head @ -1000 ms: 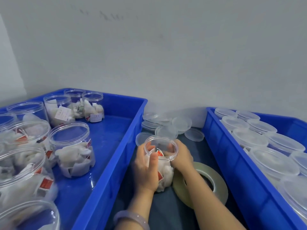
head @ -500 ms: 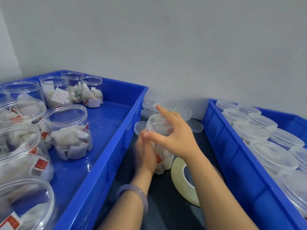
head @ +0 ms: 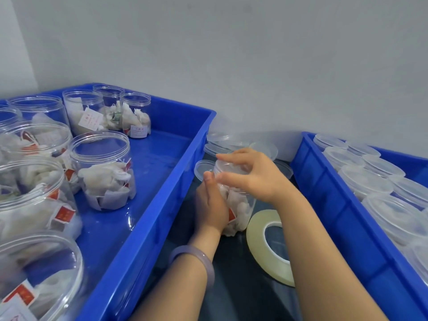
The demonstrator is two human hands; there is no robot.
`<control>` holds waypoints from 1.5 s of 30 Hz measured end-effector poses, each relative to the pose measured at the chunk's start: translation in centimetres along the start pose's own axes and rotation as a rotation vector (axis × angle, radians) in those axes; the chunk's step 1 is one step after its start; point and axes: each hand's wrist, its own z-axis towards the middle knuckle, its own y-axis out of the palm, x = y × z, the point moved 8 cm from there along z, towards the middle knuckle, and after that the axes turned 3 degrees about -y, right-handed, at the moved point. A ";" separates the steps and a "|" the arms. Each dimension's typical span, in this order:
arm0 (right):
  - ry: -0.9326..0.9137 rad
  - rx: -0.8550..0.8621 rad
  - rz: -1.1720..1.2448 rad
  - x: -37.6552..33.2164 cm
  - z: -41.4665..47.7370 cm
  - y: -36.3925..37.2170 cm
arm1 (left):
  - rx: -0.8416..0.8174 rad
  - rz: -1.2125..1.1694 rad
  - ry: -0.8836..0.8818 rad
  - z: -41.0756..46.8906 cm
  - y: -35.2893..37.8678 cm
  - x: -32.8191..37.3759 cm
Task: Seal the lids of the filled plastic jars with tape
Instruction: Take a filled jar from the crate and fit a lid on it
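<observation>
Left grip (head: 212, 205) wraps the jar (head: 240, 205) at mid-body, right grip (head: 251, 176) curls over its lid (head: 231, 169); light, slick plastic likely wants that two-point hold.

You're in a small packing workroom: against a bare grey wall (head: 254, 66), a blue left crate (head: 196, 147) holds open jars (head: 102, 167) of bagged goods, and a blue right crate (head: 324, 195) holds lidded jars (head: 363, 179).

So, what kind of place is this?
Probably a small hand-packing station: a blue plastic crate of open clear jars holding white sachets, a second blue crate of clear lidded jars, and a flat roll of clear tape between them.
</observation>
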 end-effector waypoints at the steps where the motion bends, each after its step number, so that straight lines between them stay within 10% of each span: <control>1: -0.006 -0.029 0.008 -0.1 0.1 0.0 | 0.009 -0.007 0.014 0.1 0.0 0.0; 8: -0.024 -0.062 -0.059 -0.4 -0.1 0.2 | -0.006 -0.048 0.038 -0.3 -0.1 0.6; 17: 0.015 0.315 -0.269 -0.7 -2.1 0.1 | -0.026 -0.086 -0.122 -0.1 0.4 -1.2; 25: 0.012 -0.045 0.046 0.3 -2.8 -0.1 | -0.068 -0.064 0.020 -0.4 0.3 1.3; 32: 0.156 0.449 -0.220 -0.6 -4.2 0.1 | 0.008 0.030 -0.040 -0.3 0.4 -0.9; 38: 0.131 0.081 -0.277 0.6 -4.5 -2.6 | 0.027 -0.013 -0.024 0.2 -0.1 -0.8; 45: -0.009 0.211 -0.031 0.5 -3.2 -0.8 | -0.201 -0.096 -0.183 0.9 1.3 -2.0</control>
